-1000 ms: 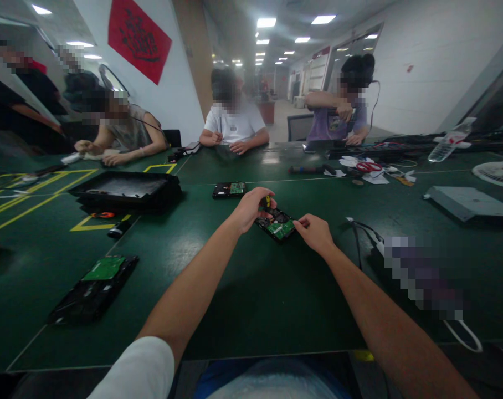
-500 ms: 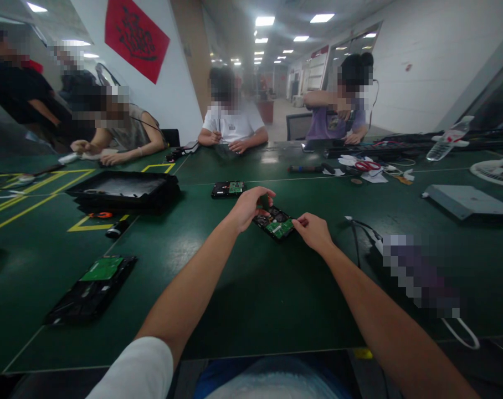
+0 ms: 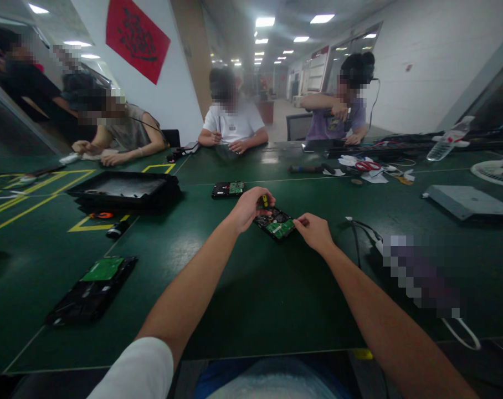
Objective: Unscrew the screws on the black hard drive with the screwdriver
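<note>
A hard drive point(image 3: 280, 228) with a green circuit board lies on the table between my hands. My left hand point(image 3: 250, 209) is curled over its far left end, closed around a screwdriver point(image 3: 265, 201) with a short yellow and black handle; the fingers hide its tip. At the drive's right corner, my right hand point(image 3: 313, 230) pinches the edge between thumb and fingers. Another hard drive point(image 3: 229, 189) rests just beyond my left hand. Nearer me on the left lies a larger black unit point(image 3: 93, 288) with a green board.
Stacked black trays point(image 3: 124, 188) stand to the left, with a small black cylinder point(image 3: 117, 229) before them. A cable point(image 3: 365, 230) and a grey metal case point(image 3: 470, 202) lie right. Several people sit across the green table point(image 3: 251, 310); a plastic bottle point(image 3: 448, 138) is at far right.
The yellow and black handle now shows in my left hand, where it looked dark before, and the fingers have shifted slightly around it. My right hand stays at the drive's corner.
</note>
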{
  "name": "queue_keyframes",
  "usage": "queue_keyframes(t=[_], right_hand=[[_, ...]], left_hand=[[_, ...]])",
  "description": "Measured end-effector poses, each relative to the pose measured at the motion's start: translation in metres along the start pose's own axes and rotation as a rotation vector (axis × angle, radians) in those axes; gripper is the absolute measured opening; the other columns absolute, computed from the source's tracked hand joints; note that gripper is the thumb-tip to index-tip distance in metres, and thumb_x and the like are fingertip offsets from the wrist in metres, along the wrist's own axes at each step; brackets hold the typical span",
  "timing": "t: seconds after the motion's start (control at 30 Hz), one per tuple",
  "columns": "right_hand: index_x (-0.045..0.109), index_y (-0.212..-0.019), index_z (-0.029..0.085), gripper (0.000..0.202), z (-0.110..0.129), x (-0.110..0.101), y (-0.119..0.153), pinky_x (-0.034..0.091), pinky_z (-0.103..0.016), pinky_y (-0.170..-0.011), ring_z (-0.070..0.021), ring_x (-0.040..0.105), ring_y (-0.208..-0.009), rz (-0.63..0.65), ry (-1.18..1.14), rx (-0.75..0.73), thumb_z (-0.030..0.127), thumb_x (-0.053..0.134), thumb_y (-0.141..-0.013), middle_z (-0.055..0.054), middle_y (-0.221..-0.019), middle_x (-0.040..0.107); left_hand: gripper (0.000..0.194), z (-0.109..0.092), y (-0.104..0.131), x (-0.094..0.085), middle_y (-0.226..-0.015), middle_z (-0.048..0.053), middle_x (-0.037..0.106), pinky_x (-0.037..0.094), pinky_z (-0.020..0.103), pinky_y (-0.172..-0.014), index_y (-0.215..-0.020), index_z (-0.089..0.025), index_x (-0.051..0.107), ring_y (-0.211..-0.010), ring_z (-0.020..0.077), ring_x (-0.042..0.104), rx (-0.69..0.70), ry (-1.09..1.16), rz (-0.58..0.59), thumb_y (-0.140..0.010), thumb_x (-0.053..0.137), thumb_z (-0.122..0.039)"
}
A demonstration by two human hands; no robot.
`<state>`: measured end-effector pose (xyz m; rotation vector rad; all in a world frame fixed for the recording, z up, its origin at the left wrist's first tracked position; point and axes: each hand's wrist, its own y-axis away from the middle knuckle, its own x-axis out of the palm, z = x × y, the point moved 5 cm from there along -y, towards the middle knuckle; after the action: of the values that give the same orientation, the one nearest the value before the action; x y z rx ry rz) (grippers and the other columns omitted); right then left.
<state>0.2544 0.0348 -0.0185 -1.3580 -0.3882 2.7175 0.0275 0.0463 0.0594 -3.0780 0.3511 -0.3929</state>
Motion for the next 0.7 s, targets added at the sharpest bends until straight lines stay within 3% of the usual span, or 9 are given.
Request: queue_keyframes(t=[0.27, 0.47, 0.7], right_hand=[[0.072, -0.089, 0.022, 0.021, -0.0032, 0.0011, -0.0019, 0.047, -0.031, -0.074, -0.019, 0.068, -0.081, -0.016, 0.012, -0.015, 0.038, 0.06, -0.095, -0.003, -0.09, 0.075], [0.071, -0.085, 0.022, 0.016, -0.0029, -0.0037, -0.0015, 0.047, -0.03, -0.073, -0.0185, 0.066, -0.078, -0.025, 0.012, 0.034, 0.032, 0.06, -0.092, -0.002, -0.086, 0.074], [0.071, -0.086, 0.022, 0.018, -0.0029, -0.0012, -0.0007, 0.048, -0.031, -0.072, -0.0185, 0.067, -0.077, -0.013, -0.011, 0.026, 0.034, 0.06, -0.093, -0.002, -0.085, 0.074]], left_hand=[[0.026, -0.0069, 0.0028, -0.0035, -0.082, 0.008, 0.063, 0.051, 0.024, -0.056, -0.083, -0.015, 0.072, -0.08, 0.0181, 0.061, 0.05, -0.09, -0.041, -0.081, 0.063, -0.039], [0.025, -0.0041, 0.0036, -0.0001, -0.082, 0.008, 0.07, 0.053, 0.027, -0.057, -0.097, -0.017, 0.063, -0.079, 0.0206, 0.067, 0.011, -0.008, -0.01, -0.083, 0.063, -0.038], [0.023, -0.003, 0.0044, 0.0021, -0.093, 0.011, 0.072, 0.053, 0.027, -0.058, -0.092, -0.018, 0.061, -0.086, 0.0214, 0.069, 0.015, -0.012, -0.007, -0.083, 0.064, -0.038]])
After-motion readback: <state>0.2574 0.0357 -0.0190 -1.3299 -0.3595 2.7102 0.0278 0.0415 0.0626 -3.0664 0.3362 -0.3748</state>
